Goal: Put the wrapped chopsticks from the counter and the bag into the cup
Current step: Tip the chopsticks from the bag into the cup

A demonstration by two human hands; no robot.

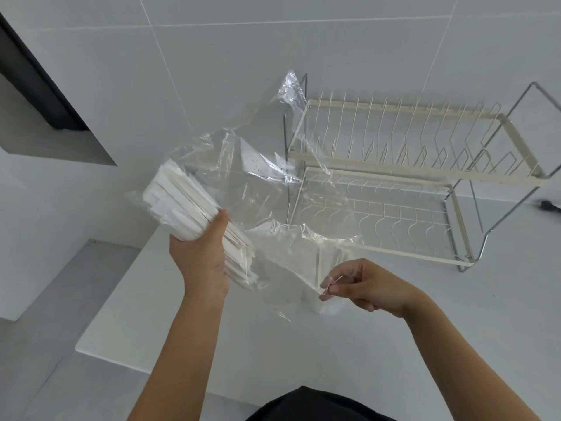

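A bundle of wrapped chopsticks point(182, 205) is held up above the left part of the bench point(394, 344), its far end pointing up and to the left. The bundle is clasped by the left hand point(200, 259), whose fingers are wrapped around its near half with the thumb pressed on top. Whether the bundle is fully clear of the clear plastic bag point(273, 189) cannot be told; the film seems to lie around or just behind it. A near edge of the bag is pinched by the right hand point(361, 284) between thumb and fingertips, the other fingers being curled. The step in hand is judged to be the drawing of the chopsticks out of the bag. The next move calls for the bundle to be freed from the film, the bag to be let go or laid aside, and the bundle to be carried to the cup; no cup can be made out with certainty, though a pale shape shows dimly through the plastic below the right hand. One bundle is counted, the single pairs being too many and too close to number; one bag is seen. Farther off on the right, one two-tier dish rack point(409, 165) stands on the bench against a tiled wall point(212, 56); it holds nothing.
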